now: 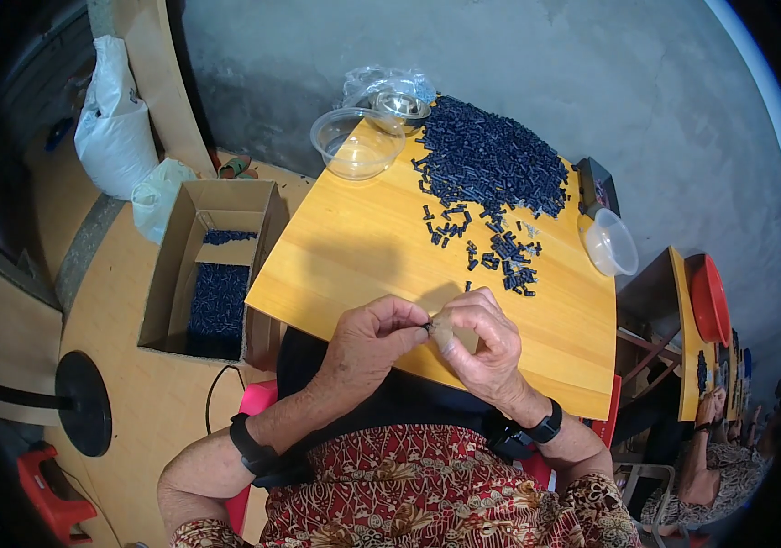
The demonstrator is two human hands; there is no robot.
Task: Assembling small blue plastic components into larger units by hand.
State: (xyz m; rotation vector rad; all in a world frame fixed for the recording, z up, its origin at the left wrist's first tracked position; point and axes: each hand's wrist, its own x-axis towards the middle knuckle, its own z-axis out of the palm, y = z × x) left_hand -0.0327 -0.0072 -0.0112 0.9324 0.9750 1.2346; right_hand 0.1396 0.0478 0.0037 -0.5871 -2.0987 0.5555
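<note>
Above the near edge of the wooden table, both hands meet at the fingertips. My left hand point(365, 345) is closed in a pinch on a small black part point(428, 326), mostly hidden by the fingers. My right hand point(489, 349) is closed too, its thumb and forefinger touching the other end of that spot. Something beige point(442, 332) shows at these right fingertips; its kind cannot be made out. Farther back on the table lies a big heap of small dark plastic pieces point(491, 151), with a looser cluster point(511, 260) of them nearer my hands.
A clear plastic bowl point(335, 166) and a metal bowl point(401, 108) stand at the table's far left corner. Another clear tub point(611, 243) sits at the right edge. On the floor to the left, a cardboard box point(164, 274) holds more dark pieces. Another person's hand point(712, 404) is at far right.
</note>
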